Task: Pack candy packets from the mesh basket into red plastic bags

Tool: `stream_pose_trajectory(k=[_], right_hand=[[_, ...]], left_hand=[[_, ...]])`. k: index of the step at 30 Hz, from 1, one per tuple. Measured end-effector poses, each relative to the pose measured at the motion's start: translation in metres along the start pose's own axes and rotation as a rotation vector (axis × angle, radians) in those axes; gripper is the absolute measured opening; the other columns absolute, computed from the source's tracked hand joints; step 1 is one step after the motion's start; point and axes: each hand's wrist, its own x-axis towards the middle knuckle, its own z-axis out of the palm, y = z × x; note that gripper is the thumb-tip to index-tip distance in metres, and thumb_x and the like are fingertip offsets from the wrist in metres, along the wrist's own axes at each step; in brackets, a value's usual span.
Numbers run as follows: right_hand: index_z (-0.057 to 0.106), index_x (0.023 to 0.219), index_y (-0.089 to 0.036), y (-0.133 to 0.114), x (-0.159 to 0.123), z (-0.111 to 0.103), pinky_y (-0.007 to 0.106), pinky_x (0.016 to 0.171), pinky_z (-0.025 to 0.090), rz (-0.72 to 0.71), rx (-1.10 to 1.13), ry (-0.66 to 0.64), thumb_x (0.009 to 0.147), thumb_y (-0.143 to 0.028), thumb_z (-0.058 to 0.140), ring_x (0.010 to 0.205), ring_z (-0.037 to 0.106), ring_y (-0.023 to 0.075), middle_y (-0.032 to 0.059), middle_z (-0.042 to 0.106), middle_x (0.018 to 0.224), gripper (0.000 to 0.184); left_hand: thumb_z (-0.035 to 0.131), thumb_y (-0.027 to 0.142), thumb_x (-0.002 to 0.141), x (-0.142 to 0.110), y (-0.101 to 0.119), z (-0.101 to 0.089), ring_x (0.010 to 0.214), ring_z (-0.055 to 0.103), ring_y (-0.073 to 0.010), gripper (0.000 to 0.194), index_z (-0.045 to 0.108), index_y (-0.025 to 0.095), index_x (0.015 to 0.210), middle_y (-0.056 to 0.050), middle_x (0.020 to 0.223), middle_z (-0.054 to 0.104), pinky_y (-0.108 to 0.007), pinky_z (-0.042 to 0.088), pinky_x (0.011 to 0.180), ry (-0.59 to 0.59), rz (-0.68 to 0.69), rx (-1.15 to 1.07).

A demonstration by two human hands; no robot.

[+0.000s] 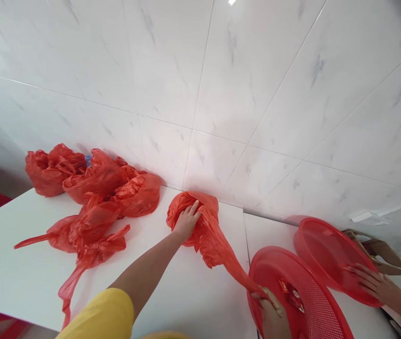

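Observation:
My left hand (186,221) reaches out from a yellow sleeve and clutches the bunched top of a red plastic bag (209,235) lying against the tiled wall. The bag stretches into a thin tail down to my right hand (274,314), whose fingers are closed on that end at the rim of a red mesh basket (309,310). Small red packets (290,291) lie inside this basket. Only part of my right hand shows at the bottom edge.
A heap of several crumpled red bags (94,193) lies at the left on the white table (20,278), with a blue bottle cap (87,160) poking out. Another person's hand (375,283) rests in a second red basket (323,249). A cardboard box (384,252) stands at the right.

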Motion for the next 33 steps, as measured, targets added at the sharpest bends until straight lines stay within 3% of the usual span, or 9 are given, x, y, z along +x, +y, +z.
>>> stream_pose_trajectory(k=[3,7,12,15,19,21,24,26,33], right_hand=[[0.074,0.085,-0.025,0.011,-0.003,-0.003,0.039,0.099,0.040,-0.201,-0.354,-0.096,0.058,-0.017,0.066,0.104,0.057,0.0278,0.0039,0.070,0.099,0.029],[0.071,0.072,-0.028,0.031,-0.008,-0.002,0.042,0.101,0.036,-0.440,-0.736,-0.275,0.062,-0.010,0.056,0.112,0.053,0.0284,0.0014,0.066,0.117,0.025],[0.066,0.062,-0.024,0.024,-0.018,0.014,0.049,0.097,0.037,-0.531,-0.936,-0.268,0.064,-0.017,0.063,0.112,0.052,0.0341,0.0083,0.057,0.129,0.007],[0.066,0.063,-0.024,-0.014,-0.025,0.026,0.050,0.100,0.034,-0.696,-0.899,-0.141,0.071,-0.032,0.066,0.118,0.046,0.0347,0.0087,0.054,0.131,0.012],[0.069,0.088,-0.017,-0.055,-0.033,0.027,0.057,0.103,0.029,-1.089,-0.949,0.304,0.083,-0.039,0.054,0.127,0.035,0.0387,0.0163,0.040,0.138,0.027],[0.070,0.087,-0.015,-0.051,-0.034,0.021,0.056,0.097,0.037,-1.157,-1.073,0.294,0.087,-0.038,0.048,0.119,0.043,0.0377,0.0199,0.048,0.127,0.031],[0.067,0.066,-0.019,-0.017,-0.032,0.008,0.047,0.079,0.050,-0.981,-1.335,-0.050,0.087,-0.034,0.049,0.089,0.059,0.0293,0.0143,0.063,0.093,0.031],[0.066,0.059,-0.020,0.009,-0.033,0.000,0.046,0.078,0.052,-0.876,-1.387,-0.144,0.086,-0.032,0.050,0.089,0.061,0.0289,0.0148,0.065,0.095,0.033],[0.070,0.076,-0.021,0.023,-0.050,0.005,0.046,0.099,0.044,-0.682,-1.136,-0.179,0.088,-0.034,0.046,0.116,0.052,0.0278,0.0112,0.062,0.119,0.030]], left_hand=[[0.035,0.000,0.079,-0.022,0.006,-0.015,0.136,0.027,-0.0242,0.055,0.046,0.021,0.127,-0.001,0.156,0.016,-0.043,0.032,0.107,0.038,0.058,-0.052],[0.036,0.006,0.079,-0.072,0.007,-0.029,0.121,0.047,-0.0205,0.051,0.048,0.021,0.127,-0.005,0.144,0.041,-0.034,0.043,0.096,0.074,0.046,-0.252],[0.043,0.030,0.086,-0.112,0.012,-0.053,0.072,0.060,-0.0154,0.025,0.064,0.019,0.077,-0.002,0.083,0.066,-0.025,0.050,0.064,-0.003,-0.193,-0.503],[0.046,0.027,0.086,-0.116,0.033,-0.086,0.066,0.058,-0.0131,0.021,0.065,0.019,0.079,-0.001,0.079,0.064,-0.023,0.046,0.058,0.208,-0.159,-0.535],[0.046,0.014,0.085,-0.127,0.053,-0.125,0.071,0.057,-0.0149,0.021,0.065,0.020,0.077,-0.004,0.077,0.064,-0.025,0.045,0.064,0.682,0.216,-0.322],[0.042,0.006,0.081,-0.139,0.046,-0.124,0.075,0.058,-0.0166,0.028,0.066,0.020,0.079,-0.006,0.082,0.067,-0.028,0.045,0.068,0.576,0.334,-0.214],[0.038,-0.001,0.069,-0.160,0.022,-0.101,0.072,0.060,-0.0163,0.038,0.068,0.022,0.078,-0.003,0.080,0.070,-0.027,0.045,0.068,-0.043,0.271,-0.166],[0.040,0.002,0.064,-0.173,0.009,-0.084,0.077,0.062,-0.0170,0.039,0.069,0.023,0.080,-0.001,0.084,0.071,-0.027,0.045,0.072,-0.265,0.116,-0.236],[0.053,0.021,0.071,-0.180,0.031,-0.065,0.065,0.052,-0.0141,0.006,0.059,0.019,0.072,0.001,0.068,0.059,-0.023,0.039,0.060,-0.091,-0.322,-0.822]])
